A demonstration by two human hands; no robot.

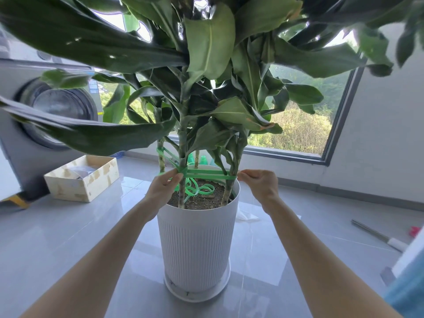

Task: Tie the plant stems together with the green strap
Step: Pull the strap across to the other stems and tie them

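Wrapping step. Strap (pixel 206 174) spans stems (pixel 181 143) above pot (pixel 197 239), slack on soil. Left hand (pixel 163 188) at 9 o'clock, right hand (pixel 260 184) at 3 o'clock, both pinching strap. Next likely: pull taut, knot.

A: Setting?
B: A home, laundry corner by the look of it; front-loading washing machine (pixel 55 111) behind and left of the white pot (pixel 196 246); large window (pixel 302 127) behind the pot, trees outside; glossy grey floor tiles (pixel 68 237) under the pot; wooden box (pixel 82 180) to the pot's left.
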